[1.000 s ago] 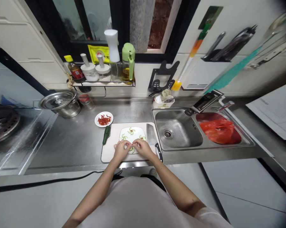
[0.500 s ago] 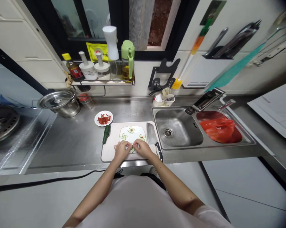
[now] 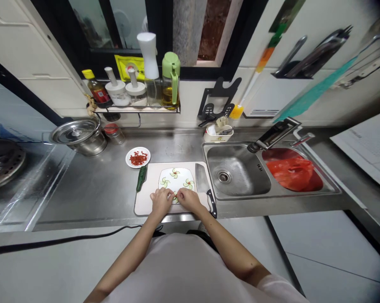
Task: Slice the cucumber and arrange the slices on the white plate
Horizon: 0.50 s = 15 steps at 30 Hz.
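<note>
A square white plate point(image 3: 176, 173) lies on a pale cutting board point(image 3: 142, 204). Cucumber slices point(image 3: 165, 182) are fanned into pinwheels around it, with red bits at some centres. My left hand point(image 3: 161, 200) and my right hand point(image 3: 190, 200) meet over the pinwheel at the plate's near edge, thumbs and fingers pinched. A small red piece point(image 3: 175, 195) shows between the fingertips; which hand grips it, I cannot tell. On the board's left edge rests a dark green cucumber piece point(image 3: 141, 178). A cleaver point(image 3: 202, 177) with a black handle lies along the right side.
Behind the board's left corner sits a white dish point(image 3: 128, 161) of red dried berries point(image 3: 138, 158). A lidded steel pot point(image 3: 89, 141) and a red-capped jar point(image 3: 114, 133) stand farther left. To the right is a steel sink point(image 3: 237, 168) with a red bag point(image 3: 293, 172) in its second basin.
My hands stay over the same near pinwheel with slight finger movement. A red piece now shows between the fingertips. The camera view has shifted a little.
</note>
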### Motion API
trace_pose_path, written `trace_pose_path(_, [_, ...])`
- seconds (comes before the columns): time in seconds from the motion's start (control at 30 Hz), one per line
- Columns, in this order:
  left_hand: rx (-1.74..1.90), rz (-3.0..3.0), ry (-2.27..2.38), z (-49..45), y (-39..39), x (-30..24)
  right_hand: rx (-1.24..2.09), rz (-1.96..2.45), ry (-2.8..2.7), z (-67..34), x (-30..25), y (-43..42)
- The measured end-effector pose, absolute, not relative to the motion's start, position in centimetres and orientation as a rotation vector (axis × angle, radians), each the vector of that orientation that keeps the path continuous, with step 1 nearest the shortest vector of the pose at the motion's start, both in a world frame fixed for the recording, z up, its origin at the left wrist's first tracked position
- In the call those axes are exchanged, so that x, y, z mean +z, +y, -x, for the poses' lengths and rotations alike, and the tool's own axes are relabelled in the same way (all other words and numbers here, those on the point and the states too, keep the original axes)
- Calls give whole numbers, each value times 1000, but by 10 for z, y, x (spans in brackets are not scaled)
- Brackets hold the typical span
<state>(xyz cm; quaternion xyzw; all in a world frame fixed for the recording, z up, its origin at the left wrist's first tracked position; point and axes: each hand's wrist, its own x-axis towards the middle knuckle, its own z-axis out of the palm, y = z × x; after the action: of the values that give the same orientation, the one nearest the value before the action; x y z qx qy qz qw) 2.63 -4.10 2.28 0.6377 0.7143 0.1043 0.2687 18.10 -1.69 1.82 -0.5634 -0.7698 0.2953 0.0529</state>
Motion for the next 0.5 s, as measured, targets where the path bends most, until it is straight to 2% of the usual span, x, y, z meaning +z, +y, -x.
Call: trace_pose_path(0.5, [150,-1739,1930,-33,-37,13,851,1795,-2438,-178,25,-16])
